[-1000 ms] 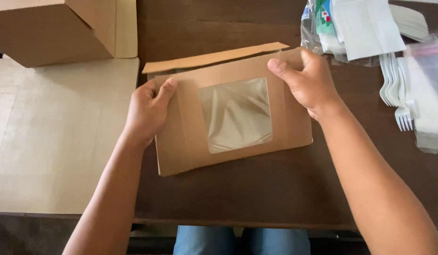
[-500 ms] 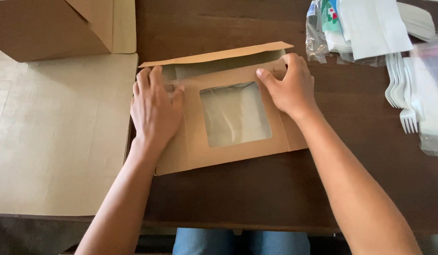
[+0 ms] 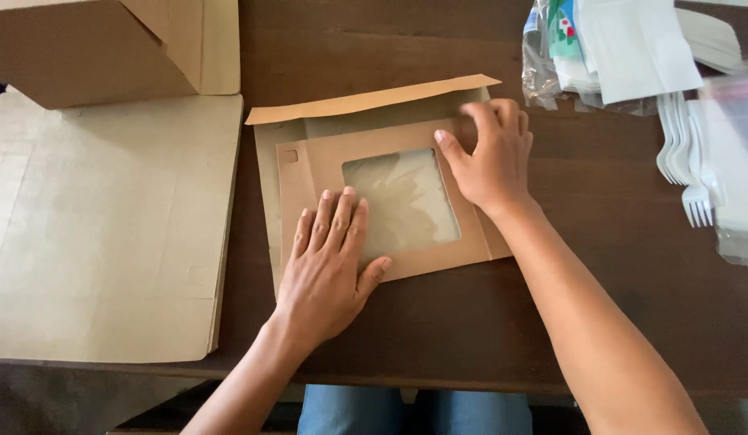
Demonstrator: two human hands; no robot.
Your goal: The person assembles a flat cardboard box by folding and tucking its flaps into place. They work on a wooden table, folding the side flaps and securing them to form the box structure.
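Your left hand (image 3: pixel 329 266) lies open and flat on the box (image 3: pixel 374 185), while your right hand (image 3: pixel 491 153), fingers loosely spread, presses its far corner.

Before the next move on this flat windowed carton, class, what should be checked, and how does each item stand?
1. Left hand flat on the carton, holding it down: ok.
2. Right hand pressing the upper right corner: ok.
3. Clear window free of tears: cannot tell.
4. Top flap open and unfolded: ok.
5. Carton fully on the wooden table: ok.
6. White plastic forks clear of the carton: ok.
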